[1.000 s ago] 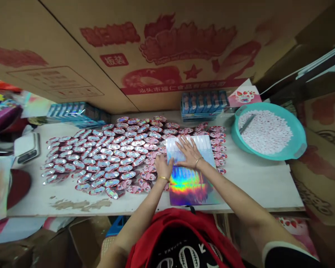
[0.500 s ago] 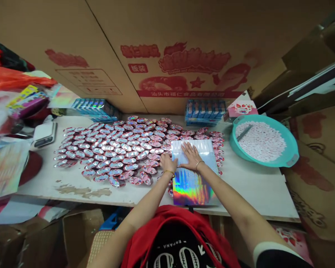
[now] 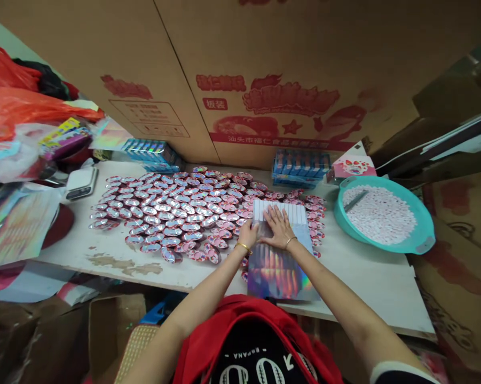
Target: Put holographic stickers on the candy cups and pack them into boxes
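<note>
A shiny holographic sheet (image 3: pixel 280 277) with rainbow glare lies over part of a dense spread of small oval red-and-silver packs (image 3: pixel 176 210) on the table. Flat on the sheet's upper half rests my right hand (image 3: pixel 278 229), fingers spread and thumb pointing left. My left hand (image 3: pixel 248 234) is at the sheet's left edge with its fingers curled in, pinching that edge; the fingertips are partly hidden. White strips show along the sheet's far end, just beyond my right fingers.
A turquoise basin (image 3: pixel 424 218) of small pale pieces, holding a grey flat tool (image 3: pixel 355 201), stands at right. Blue packs (image 3: pixel 300 168) and a pink box (image 3: pixel 354 168) sit before tall cartons (image 3: pixel 272 48). A white scale (image 3: pixel 81 183) stands left.
The camera view has shifted, so the table sits slightly further right in frame. Rainbow glare on the sheet has dimmed. Both hands keep nearly the same place on it.
</note>
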`<state>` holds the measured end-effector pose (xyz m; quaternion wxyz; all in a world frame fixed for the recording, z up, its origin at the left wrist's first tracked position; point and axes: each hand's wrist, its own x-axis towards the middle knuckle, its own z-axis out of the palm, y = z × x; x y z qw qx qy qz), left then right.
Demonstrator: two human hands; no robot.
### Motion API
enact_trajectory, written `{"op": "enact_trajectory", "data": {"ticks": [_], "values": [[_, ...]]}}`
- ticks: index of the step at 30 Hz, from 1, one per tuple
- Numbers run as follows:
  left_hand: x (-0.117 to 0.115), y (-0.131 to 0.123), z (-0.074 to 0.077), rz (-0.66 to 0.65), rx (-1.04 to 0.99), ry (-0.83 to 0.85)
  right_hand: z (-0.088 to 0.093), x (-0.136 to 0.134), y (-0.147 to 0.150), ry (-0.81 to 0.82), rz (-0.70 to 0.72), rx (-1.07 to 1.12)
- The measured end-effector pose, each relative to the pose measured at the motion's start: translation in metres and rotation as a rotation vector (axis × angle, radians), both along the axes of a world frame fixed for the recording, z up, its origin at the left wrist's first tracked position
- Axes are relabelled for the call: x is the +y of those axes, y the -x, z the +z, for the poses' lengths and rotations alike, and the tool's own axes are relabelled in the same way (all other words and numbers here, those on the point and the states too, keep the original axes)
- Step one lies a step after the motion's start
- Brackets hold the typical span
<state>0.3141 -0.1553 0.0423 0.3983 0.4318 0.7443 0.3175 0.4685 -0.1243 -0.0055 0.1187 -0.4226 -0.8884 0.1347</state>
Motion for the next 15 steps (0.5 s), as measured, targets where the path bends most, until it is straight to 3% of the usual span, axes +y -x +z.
{"op": "enact_trajectory", "data": {"ticks": [3,9,12,15], "values": [[-0.001,0.008,0.035,-0.116,-0.018,-0.109,0.043,0.008,0.002,-0.079,0.091,0.108],[-0.004,0.038,0.119,-0.395,0.072,-0.439,0.123,0.024,0.016,-0.125,0.256,0.401],[-0.007,0.055,0.151,-0.396,0.101,-0.478,0.151,0.024,0.028,-0.182,0.259,0.427],[-0.009,0.068,0.172,-0.339,0.010,-0.446,0.168,0.023,0.039,-0.275,0.113,0.393]]}}
